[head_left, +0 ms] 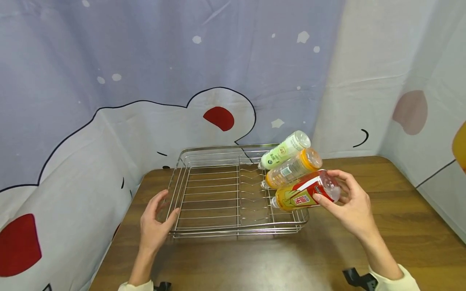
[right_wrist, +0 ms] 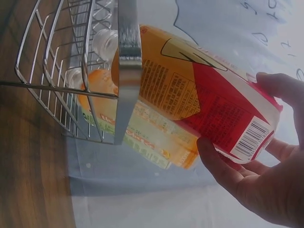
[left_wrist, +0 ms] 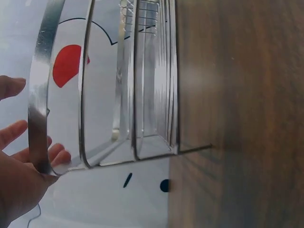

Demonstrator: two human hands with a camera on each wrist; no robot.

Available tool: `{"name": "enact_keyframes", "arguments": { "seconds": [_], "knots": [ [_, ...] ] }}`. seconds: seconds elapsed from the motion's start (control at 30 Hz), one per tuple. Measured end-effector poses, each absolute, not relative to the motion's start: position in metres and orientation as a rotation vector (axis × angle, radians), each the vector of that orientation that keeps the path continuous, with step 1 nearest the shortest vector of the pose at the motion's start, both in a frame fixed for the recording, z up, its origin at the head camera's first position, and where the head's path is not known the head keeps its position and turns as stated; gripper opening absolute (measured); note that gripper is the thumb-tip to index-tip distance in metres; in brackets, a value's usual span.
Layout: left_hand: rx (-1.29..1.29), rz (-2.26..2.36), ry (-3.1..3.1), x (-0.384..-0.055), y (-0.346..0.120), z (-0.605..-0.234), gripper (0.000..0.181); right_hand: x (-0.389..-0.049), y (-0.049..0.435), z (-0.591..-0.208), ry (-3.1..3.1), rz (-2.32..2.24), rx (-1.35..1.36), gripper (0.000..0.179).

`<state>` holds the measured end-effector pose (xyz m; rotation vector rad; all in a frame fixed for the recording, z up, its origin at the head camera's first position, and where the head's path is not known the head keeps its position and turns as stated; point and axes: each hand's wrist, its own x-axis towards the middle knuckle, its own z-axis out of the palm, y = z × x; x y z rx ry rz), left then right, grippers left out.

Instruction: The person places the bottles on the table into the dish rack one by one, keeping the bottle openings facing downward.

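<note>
A red-and-yellow drink bottle [head_left: 306, 190] leans neck-down into the right side of a wire dish rack [head_left: 238, 194]. My right hand [head_left: 351, 202] grips its base, thumb on the near side and fingers on the far side; in the right wrist view its label and barcode face the camera. Behind it, a clear bottle with orange bands [head_left: 291, 169] and a green-labelled bottle [head_left: 285, 150] lean the same way. At the rack's left end is my left hand [head_left: 154, 222], fingers spread apart. Its thumb overlaps the rim, and some fingertips show behind the metal band [left_wrist: 39, 109].
The rack stands on a brown wooden table [head_left: 236, 262]. Thin zigzag wires [head_left: 253, 190] run along the rack's middle. A patterned curtain [head_left: 218, 60] hangs close behind the table and along both sides.
</note>
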<state>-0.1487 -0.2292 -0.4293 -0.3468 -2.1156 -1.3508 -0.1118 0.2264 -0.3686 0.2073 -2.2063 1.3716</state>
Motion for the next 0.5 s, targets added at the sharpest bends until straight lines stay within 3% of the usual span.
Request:
{"name": "enact_keyframes", "arguments": {
  "seconds": [0.5],
  "knots": [
    [-0.037, -1.368, -2.416, -0.144, -0.247, -0.454, 0.062, -0.116, 0.217, -0.377, -2.293, 1.233, 0.193, 0.065]
  ]
}}
